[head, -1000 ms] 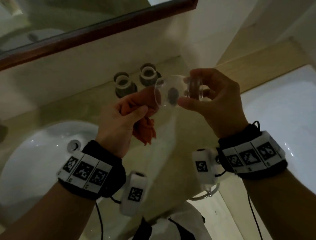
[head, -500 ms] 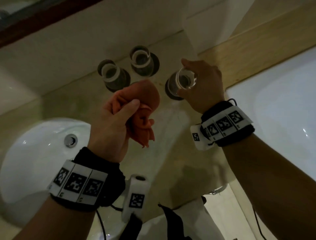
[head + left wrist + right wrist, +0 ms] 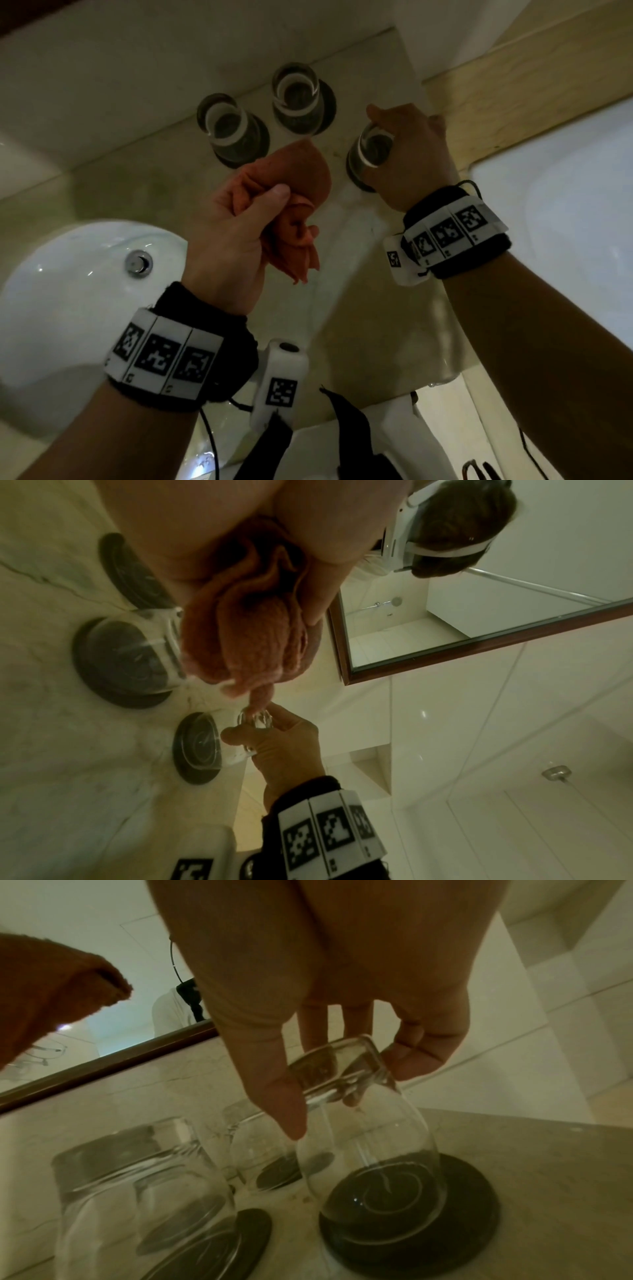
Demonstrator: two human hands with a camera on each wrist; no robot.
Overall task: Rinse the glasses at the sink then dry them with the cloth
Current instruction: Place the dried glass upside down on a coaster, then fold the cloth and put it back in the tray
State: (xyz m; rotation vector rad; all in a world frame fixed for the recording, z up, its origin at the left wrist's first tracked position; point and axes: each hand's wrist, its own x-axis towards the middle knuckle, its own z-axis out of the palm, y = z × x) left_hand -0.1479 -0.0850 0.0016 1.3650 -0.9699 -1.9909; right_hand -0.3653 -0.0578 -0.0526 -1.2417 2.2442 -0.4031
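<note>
The right hand is setting a glass mouth-down onto a dark coaster, thumb and fingertips pinching the thick base from above. The glass is leaning a touch, its long axis tipping toward the mirror rather than standing plumb, and the wrist view is leaving it unclear whether the whole rim is sitting flat yet. The grip is straight over the top, so the release looks like a matter of easing the base upright and then lifting the fingers clear.

Two more glasses are standing inverted on their own coasters just beside it, toward the sink, and the nearest one is sitting close to the thumb side.

The left hand is hovering above the counter, between sink and glasses, gripping the bunched orange cloth in a fist.
</note>
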